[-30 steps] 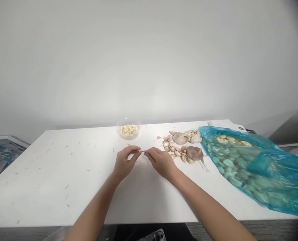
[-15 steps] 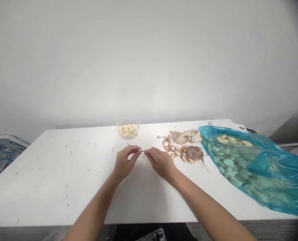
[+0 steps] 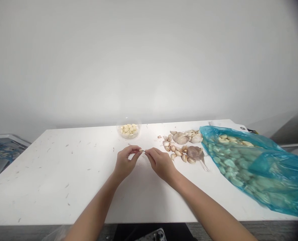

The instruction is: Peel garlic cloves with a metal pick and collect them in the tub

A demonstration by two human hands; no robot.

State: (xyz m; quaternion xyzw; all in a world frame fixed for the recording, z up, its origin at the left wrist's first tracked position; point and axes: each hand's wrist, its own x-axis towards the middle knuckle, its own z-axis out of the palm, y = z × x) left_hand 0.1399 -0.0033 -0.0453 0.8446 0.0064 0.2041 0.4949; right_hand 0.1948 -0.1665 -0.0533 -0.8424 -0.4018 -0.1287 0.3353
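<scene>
Over the middle of the white table, my left hand (image 3: 126,161) pinches a small pale garlic clove (image 3: 140,150) between thumb and fingertips; most of the clove is hidden. My right hand (image 3: 162,163) is closed around a thin, dark metal tool (image 3: 143,151), its short tip pointing at the clove. The tool's kind does not show, as the fingers cover the rest. Unpeeled garlic cloves (image 3: 178,153) lie just right of my right hand, beside a whole garlic bulb (image 3: 195,153). Behind my hands stands a clear round bowl (image 3: 118,130) of peeled cloves (image 3: 129,129).
A large blue plastic bag (image 3: 277,167) full of garlic cloves covers the right side of the table. More garlic bulbs (image 3: 181,138) lie toward the back. Bits of skin are scattered over the white table (image 3: 51,174). A wall rises behind it.
Both hands stay almost in place, fingertips still together. The tool's tip and the clove have shifted only slightly, and less of the clove shows.
</scene>
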